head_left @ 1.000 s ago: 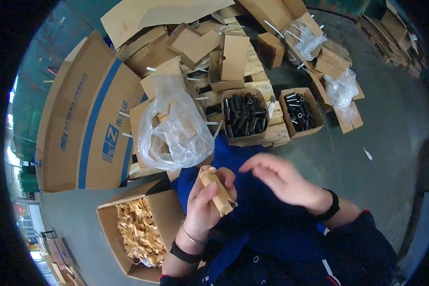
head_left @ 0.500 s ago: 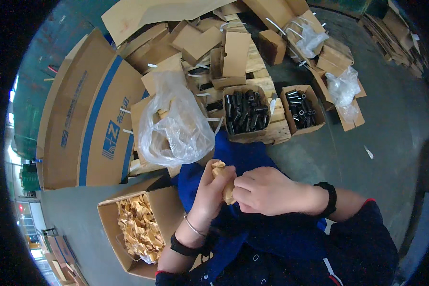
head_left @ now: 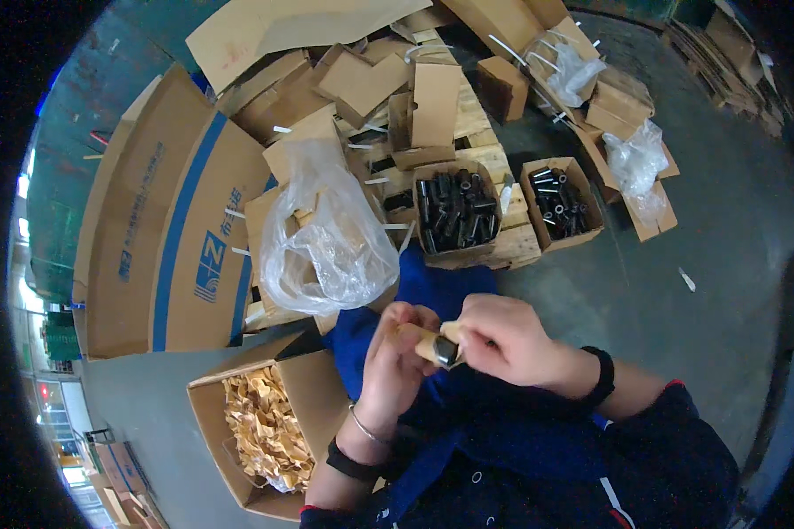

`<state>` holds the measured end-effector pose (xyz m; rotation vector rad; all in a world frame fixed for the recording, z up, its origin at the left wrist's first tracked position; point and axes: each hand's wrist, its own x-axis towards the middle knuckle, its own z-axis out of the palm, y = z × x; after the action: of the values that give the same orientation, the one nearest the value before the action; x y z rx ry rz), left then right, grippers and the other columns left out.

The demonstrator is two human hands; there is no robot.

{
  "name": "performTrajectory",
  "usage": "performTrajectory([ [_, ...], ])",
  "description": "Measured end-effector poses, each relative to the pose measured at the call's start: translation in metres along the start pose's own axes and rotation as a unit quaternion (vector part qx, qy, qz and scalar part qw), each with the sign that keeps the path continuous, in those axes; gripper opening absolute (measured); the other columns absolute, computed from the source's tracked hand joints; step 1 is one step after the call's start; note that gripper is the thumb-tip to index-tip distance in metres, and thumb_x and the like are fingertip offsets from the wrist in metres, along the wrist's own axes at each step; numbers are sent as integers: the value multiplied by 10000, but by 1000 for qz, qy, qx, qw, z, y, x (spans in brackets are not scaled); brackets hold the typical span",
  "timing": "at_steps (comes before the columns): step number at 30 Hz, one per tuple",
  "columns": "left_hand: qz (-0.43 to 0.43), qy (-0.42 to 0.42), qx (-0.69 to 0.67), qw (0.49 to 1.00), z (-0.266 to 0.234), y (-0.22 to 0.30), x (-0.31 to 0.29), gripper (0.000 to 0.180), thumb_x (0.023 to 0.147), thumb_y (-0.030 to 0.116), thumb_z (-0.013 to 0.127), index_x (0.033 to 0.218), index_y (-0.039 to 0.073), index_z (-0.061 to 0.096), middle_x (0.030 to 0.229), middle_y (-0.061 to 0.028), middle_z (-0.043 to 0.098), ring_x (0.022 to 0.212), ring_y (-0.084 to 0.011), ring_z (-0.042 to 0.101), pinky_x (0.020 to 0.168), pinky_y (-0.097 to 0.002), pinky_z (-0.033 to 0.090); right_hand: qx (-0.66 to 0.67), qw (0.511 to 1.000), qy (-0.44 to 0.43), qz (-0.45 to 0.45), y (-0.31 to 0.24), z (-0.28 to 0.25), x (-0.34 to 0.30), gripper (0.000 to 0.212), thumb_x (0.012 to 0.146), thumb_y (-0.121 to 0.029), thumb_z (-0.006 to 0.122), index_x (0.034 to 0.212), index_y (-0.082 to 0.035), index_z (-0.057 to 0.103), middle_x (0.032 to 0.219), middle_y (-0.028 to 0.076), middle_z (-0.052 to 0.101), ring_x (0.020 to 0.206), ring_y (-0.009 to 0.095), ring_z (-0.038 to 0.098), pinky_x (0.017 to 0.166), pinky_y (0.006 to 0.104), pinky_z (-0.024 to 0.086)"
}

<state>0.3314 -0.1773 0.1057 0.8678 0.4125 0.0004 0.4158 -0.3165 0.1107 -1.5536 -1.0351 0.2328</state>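
In front of my body, both hands meet at a small brown paper wrapper (head_left: 424,342) with a dark, shiny cylindrical end (head_left: 447,351) showing out of it. My left hand (head_left: 397,357) is closed around the wrapped piece. My right hand (head_left: 510,342) pinches the paper at the exposed end, fingers bent; part of the paper is hidden behind them. Below and left stands an open carton (head_left: 313,401) of crumpled brown papers (head_left: 269,432). Beyond my hands, black tubes (head_left: 457,212) fill a small open box, and a second box (head_left: 582,236) to its right holds similar tubes.
A clear plastic bag (head_left: 331,256) bulges over cartons on a wooden pallet (head_left: 503,220). A large carton with a blue stripe (head_left: 181,238) leans at the left. Flattened cardboard (head_left: 719,75) is stacked far right; opened boxes with plastic film (head_left: 635,163) lie nearer.
My right hand has risen slightly and turned at the wrapped piece. The paper has come apart at one end, where a dark shiny end now shows. My left hand still grips the piece.
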Motion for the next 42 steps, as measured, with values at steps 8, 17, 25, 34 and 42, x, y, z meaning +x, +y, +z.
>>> performTrajectory([
  [8, -99, -10, 90, 991, 1, -1, 8, 99, 856, 169, 447, 838, 105, 375, 739, -8, 473, 548, -49, 451, 358, -145, 271, -66, 995, -64, -48, 0, -9, 2, 192, 713, -188, 585, 686, -68, 437, 639, 76, 449, 590, 264, 488, 515, 368, 388],
  [17, -112, 4, 200, 973, 1, 5, 9, 155, 850, 125, 457, 842, 109, 302, 698, 8, 413, 531, -37, 375, 365, -166, 242, -239, 965, -70, -80, 0, -8, 1, 224, 765, -228, 552, 671, -54, 449, 641, 74, 468, 571, 269, 507, 506, 377, 402],
  [25, 218, -14, 250, 943, 17, 6, -15, 125, 822, 94, 397, 775, 89, 281, 639, 6, 344, 593, -68, 356, 524, -194, 306, 253, 919, 22, 303, 30, 7, -2, 286, 886, -263, 434, 718, -52, 529, 619, -46, 477, 580, 24, 427, 503, 191, 343],
  [34, 318, 47, 261, 910, 26, 36, -11, 127, 806, 141, 385, 802, 88, 270, 684, -42, 436, 610, -104, 361, 614, -225, 315, 338, 874, -66, 342, 26, -9, -17, 226, 884, -190, 416, 952, -16, 543, 725, 29, 550, 533, 65, 454, 500, 200, 387],
  [42, 279, 79, 279, 916, 13, 7, 1, 106, 851, 61, 369, 869, 86, 267, 757, -36, 420, 624, -57, 318, 550, -184, 291, 184, 951, 10, 248, -13, -13, -11, 123, 759, -129, 627, 795, -37, 554, 606, -28, 445, 523, 51, 356, 457, 221, 302],
])
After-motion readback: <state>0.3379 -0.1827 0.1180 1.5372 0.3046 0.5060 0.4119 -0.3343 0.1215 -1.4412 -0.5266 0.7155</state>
